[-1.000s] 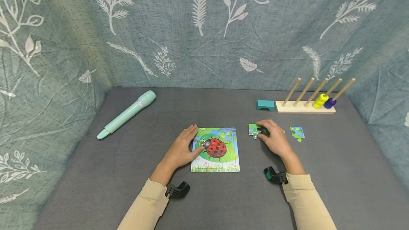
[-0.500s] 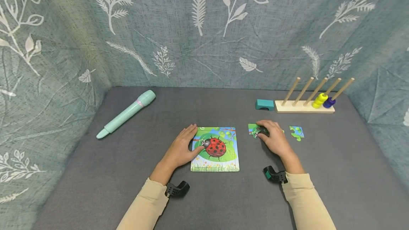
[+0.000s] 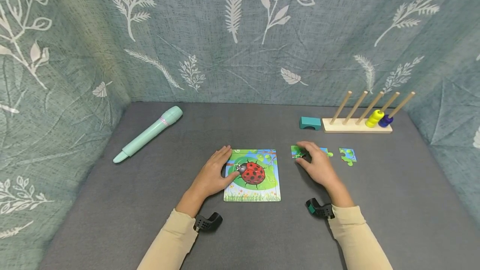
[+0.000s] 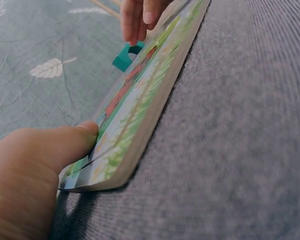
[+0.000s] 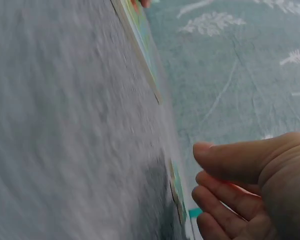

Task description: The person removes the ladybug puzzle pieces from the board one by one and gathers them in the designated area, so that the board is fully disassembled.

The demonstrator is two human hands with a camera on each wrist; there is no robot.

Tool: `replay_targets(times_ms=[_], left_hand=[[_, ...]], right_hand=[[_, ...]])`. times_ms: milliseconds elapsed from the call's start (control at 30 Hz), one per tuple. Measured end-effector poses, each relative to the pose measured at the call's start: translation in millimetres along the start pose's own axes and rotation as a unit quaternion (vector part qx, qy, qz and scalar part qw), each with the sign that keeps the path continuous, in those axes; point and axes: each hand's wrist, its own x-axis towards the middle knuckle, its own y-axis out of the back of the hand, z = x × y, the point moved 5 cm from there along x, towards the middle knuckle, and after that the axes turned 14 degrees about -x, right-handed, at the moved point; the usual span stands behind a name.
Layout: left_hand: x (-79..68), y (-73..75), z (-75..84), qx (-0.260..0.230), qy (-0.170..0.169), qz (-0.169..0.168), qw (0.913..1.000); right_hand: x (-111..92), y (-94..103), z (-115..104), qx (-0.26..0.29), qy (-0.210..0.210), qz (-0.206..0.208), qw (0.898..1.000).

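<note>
A square ladybug jigsaw puzzle (image 3: 253, 174) lies flat in a board on the table. My left hand (image 3: 214, 173) rests at its left side, thumb (image 4: 75, 142) pressed on the top and the fingers stretched along the left edge. My right hand (image 3: 316, 163) is over the loose jigsaw pieces to the right. It half covers a green piece (image 3: 295, 150); another piece (image 3: 329, 153) shows behind the hand, and a third piece (image 3: 348, 156) lies farther right. In the right wrist view thumb and bent fingers stand apart, with nothing visible between them.
A teal arch block (image 3: 310, 123) stands behind the pieces, beside a wooden peg rack (image 3: 343, 126) with yellow and dark blue beads. At the back left lies a mint-green, pen-shaped tube (image 3: 150, 134). A leaf-patterned curtain (image 3: 240, 61) closes off the rear.
My right hand has shifted slightly left, uncovering more of the piece behind it. The left hand and the puzzle have stayed in place.
</note>
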Motion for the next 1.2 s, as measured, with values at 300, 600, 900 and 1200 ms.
replay_targets(times_ms=[300, 600, 900, 1200], left_hand=[[-0.7, -0.6, 1.6, -0.011, -0.047, 0.000, 0.9988], [-2.9, -3.1, 16.0, -0.002, -0.107, 0.002, 0.9942], [-7.0, -22.9, 35.3, -0.013, -0.137, -0.051, 0.9891], [-7.8, -32.7, 35.8, -0.008, -0.107, -0.096, 0.9896]], right_hand=[[-9.1, -16.3, -32.2, 0.038, 0.057, -0.012, 0.998], [-21.4, -36.2, -54.6, 0.043, 0.106, -0.048, 0.992], [-24.6, -43.3, -57.6, -0.011, 0.135, -0.084, 0.987], [-24.6, -42.5, -59.6, -0.011, 0.151, -0.097, 0.984]])
